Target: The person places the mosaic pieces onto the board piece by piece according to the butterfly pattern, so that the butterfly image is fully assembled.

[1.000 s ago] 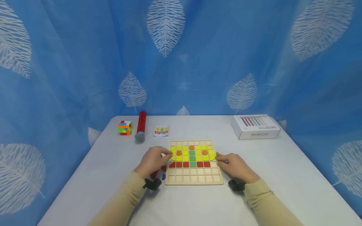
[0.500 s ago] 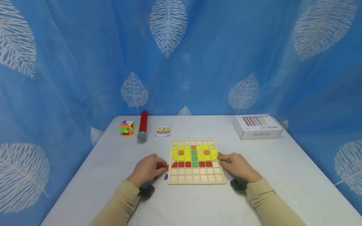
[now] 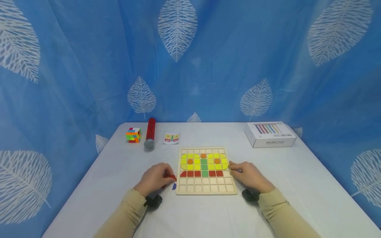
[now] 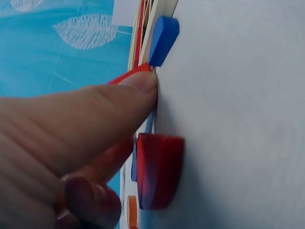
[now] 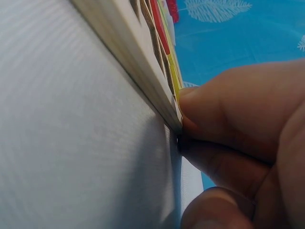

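Observation:
A pale wooden grid board (image 3: 206, 188) lies on the table, filled partly with yellow, orange, green and red pieces in its upper rows. Just left of it, my left hand (image 3: 154, 179) pinches a small red piece (image 4: 131, 74) between thumb and fingers. Another red piece (image 4: 162, 171) and a blue piece (image 4: 164, 40) lie on the table by that hand. On the board's right side, my right hand (image 3: 251, 177) pinches the edge, its thumb by a yellow piece (image 5: 176, 81).
Behind the board, a small picture card (image 3: 171, 138) shows a similar pattern. A red microphone (image 3: 150, 130) and a puzzle cube (image 3: 133, 135) are at the back left. A white box (image 3: 269, 135) stands at the back right, before a blue leaf-patterned curtain (image 3: 214, 59).
My left hand has left the board's left edge, moved down and left to the loose pieces, and taken hold of a red one. My right hand stays at the right edge.

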Tool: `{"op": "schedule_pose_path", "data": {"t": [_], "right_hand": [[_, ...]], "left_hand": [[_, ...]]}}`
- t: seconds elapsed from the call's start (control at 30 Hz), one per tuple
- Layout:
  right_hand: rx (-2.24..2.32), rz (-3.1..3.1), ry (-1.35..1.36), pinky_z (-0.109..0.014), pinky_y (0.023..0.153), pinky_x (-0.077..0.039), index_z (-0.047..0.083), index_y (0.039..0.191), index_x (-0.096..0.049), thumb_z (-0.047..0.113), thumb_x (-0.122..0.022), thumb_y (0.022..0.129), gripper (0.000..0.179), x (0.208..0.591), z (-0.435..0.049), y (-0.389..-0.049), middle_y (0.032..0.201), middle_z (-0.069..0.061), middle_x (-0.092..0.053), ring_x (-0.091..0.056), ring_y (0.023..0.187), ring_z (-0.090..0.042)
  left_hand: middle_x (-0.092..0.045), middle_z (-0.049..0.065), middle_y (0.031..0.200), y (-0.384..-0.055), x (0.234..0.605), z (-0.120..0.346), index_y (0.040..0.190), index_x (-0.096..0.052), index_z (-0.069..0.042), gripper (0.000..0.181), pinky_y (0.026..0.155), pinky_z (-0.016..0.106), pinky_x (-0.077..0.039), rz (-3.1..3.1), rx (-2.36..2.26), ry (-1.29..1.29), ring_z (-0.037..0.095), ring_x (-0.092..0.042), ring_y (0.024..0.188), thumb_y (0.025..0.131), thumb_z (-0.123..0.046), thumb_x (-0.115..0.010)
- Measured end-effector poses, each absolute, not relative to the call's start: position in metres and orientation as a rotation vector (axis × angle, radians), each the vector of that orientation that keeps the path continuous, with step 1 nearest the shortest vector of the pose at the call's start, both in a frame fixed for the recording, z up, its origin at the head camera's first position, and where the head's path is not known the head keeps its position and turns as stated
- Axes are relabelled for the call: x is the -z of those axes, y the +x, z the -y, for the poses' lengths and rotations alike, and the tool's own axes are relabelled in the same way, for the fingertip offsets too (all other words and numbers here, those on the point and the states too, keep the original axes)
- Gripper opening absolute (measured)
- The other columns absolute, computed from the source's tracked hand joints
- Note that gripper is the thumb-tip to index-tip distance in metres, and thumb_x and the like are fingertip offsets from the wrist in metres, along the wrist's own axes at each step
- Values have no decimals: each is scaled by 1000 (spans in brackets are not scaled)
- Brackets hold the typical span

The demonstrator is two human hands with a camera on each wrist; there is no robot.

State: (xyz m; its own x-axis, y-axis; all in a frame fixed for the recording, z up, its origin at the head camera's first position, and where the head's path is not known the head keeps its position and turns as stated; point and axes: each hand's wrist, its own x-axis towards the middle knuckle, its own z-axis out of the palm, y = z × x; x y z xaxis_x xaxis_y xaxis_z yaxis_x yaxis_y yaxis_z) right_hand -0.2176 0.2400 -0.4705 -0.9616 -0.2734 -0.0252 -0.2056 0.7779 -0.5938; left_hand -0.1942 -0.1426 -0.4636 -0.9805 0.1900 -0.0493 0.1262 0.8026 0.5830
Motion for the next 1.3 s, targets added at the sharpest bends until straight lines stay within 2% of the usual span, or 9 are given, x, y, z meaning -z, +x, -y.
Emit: {"op": "schedule_pose_path", "data": {"t": [0.17, 0.33, 0.4, 0.47, 0.6, 0.8, 1.0, 1.13, 1.3], "right_hand": [[933, -2864, -399, -60, 115, -36, 9, 134, -67, 27, -67, 99, 40, 471, -241, -218, 147, -8, -58, -46, 143, -41], [931, -2874, -398, -60, 115, -36, 9, 133, -68, 28, -67, 98, 40, 471, -241, -218, 146, -8, -59, -47, 142, -41], [931, -2869, -388, -61, 115, -36, 9, 133, -68, 27, -67, 99, 39, 471, -241, -218, 147, -8, -58, -46, 142, -41], [942, -2858, -370, -60, 115, -36, 10, 133, -69, 27, -67, 98, 39, 470, -240, -217, 147, -8, -58, -46, 143, -40], [953, -2852, -383, -60, 115, -36, 8, 131, -70, 25, -67, 98, 37, 470, -239, -216, 147, -10, -58, -47, 142, -40], [984, -2863, -414, -57, 115, -38, 5, 129, -71, 22, -67, 98, 35, 470, -240, -216, 145, -10, -60, -49, 141, -39], [986, -2863, -424, -57, 114, -39, 8, 129, -71, 23, -66, 99, 34, 472, -244, -217, 144, -8, -61, -50, 141, -37], [997, -2877, -450, -55, 112, -42, 10, 129, -72, 19, -64, 100, 31, 472, -246, -219, 143, -7, -62, -52, 139, -35], [998, -2904, -508, -54, 109, -46, 10, 127, -73, 16, -63, 100, 30, 474, -248, -220, 140, -7, -64, -55, 136, -35]], "left_hand": [[-64, -8, 85, -193, 463, 144, 89, -66, -25, 20, 62, 29, -52, -2861, -974, 268, 14, -59, 68, 85, -22, -85], [-65, -9, 92, -195, 460, 144, 104, -73, -27, 21, 62, 27, -52, -2931, -976, 288, 13, -57, 76, 86, -24, -84], [-66, -10, 94, -196, 457, 141, 108, -75, -28, 23, 60, 27, -52, -2942, -996, 309, 13, -57, 74, 87, -25, -84], [-68, -9, 95, -196, 454, 137, 107, -75, -29, 21, 56, 28, -51, -2933, -1032, 344, 15, -58, 67, 88, -25, -83], [-72, -11, 97, -199, 448, 123, 104, -75, -29, 14, 55, 27, -48, -2948, -1034, 445, 13, -56, 66, 91, -26, -80], [-75, -12, 101, -204, 438, 87, 105, -79, -27, 12, 60, 24, -48, -2998, -891, 693, 10, -56, 70, 93, -27, -76], [-74, -17, 95, -214, 429, 34, 99, -81, -29, 9, 75, 24, -52, -3030, -680, 933, 8, -67, 89, 90, -28, -81], [-74, -15, 98, -218, 427, 0, 98, -83, -28, 11, 67, 18, -49, -2997, -546, 1115, 3, -65, 86, 87, -28, -84], [-69, -14, 90, -225, 434, -27, 95, -82, -29, 7, 59, 14, -44, -2995, -422, 1253, -2, -58, 74, 88, -30, -83]]}}
